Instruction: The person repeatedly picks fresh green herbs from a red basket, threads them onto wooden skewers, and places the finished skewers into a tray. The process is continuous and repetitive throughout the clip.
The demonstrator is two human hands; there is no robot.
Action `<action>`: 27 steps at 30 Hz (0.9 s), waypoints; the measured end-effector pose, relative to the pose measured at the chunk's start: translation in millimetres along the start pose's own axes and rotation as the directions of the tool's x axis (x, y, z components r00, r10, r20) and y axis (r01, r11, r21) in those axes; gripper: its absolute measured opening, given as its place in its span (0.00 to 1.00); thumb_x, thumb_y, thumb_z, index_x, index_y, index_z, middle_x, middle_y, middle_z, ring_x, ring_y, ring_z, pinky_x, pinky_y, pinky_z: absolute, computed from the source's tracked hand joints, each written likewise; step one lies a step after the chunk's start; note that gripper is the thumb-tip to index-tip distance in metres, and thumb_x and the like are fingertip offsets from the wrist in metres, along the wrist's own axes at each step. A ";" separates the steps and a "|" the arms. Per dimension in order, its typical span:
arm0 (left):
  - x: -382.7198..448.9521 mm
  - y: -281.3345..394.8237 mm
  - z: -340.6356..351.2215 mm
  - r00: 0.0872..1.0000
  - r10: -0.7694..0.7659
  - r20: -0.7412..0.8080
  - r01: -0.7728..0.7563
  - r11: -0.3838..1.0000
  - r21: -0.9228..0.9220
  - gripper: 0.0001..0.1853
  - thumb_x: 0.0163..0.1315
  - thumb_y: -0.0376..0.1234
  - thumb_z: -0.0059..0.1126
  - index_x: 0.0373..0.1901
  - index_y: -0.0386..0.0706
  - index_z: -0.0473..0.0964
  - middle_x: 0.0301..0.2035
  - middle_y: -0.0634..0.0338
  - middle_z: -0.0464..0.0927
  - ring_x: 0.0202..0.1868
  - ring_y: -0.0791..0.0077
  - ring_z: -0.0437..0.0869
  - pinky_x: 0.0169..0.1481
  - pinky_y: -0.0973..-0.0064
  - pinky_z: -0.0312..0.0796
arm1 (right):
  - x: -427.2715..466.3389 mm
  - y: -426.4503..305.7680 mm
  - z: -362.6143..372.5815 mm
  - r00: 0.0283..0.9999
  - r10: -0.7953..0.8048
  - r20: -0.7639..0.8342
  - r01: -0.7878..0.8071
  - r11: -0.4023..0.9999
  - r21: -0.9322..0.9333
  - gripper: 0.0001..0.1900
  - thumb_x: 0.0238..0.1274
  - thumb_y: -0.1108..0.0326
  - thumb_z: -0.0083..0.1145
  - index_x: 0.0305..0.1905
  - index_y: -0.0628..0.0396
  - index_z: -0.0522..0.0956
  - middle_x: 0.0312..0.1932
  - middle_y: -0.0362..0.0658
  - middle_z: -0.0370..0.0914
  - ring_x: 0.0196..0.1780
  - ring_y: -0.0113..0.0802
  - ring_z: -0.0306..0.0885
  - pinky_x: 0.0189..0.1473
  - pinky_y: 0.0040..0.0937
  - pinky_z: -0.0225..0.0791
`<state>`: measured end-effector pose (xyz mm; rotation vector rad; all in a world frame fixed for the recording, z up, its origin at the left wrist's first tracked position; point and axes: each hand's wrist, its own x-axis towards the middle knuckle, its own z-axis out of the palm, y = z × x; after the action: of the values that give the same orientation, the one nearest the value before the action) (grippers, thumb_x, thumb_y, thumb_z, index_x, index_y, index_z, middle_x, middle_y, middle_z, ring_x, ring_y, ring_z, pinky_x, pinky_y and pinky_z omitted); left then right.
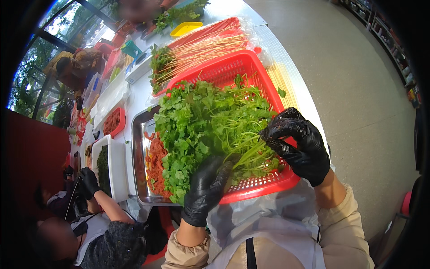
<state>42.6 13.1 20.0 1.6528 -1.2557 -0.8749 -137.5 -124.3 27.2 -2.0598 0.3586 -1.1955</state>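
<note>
A big heap of leafy cilantro (188,121) fills the red plastic basket (262,191) and spills over its left side. Low in the heap, my left hand (205,188), in a black glove, grips a small bunch of cilantro stems (247,151). My right hand (299,144), also gloved in black, pinches the stem ends between thumb and fingertips above the basket's right rim. Its glove is smeared with wet residue. Partly hidden under the leaves is a steel tray (139,168) holding reddish seasoned meat (156,164).
Bamboo skewers (284,87) lie beyond the basket at right. Behind it, skewered greens (161,67) rest by a red tray (228,28). A white tub (117,168) and a red container of meat (114,122) stand left. A co-worker's gloved hand (89,181) works near the tub.
</note>
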 end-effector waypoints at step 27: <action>18.3 17.1 -2.3 0.844 -0.410 0.345 0.529 0.738 -0.418 0.13 0.61 0.29 0.52 0.46 0.33 0.73 0.41 0.59 0.76 0.42 0.77 0.75 0.50 0.79 0.67 | -17.5 12.7 -9.1 0.991 -0.100 0.089 0.101 0.995 -0.009 0.12 0.43 0.76 0.63 0.36 0.54 0.77 0.35 0.43 0.76 0.43 0.43 0.73 0.43 0.38 0.68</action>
<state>42.9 -6.2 36.1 1.4756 -0.6433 -1.6030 -153.1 -127.6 10.0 -2.1568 0.2236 -1.1592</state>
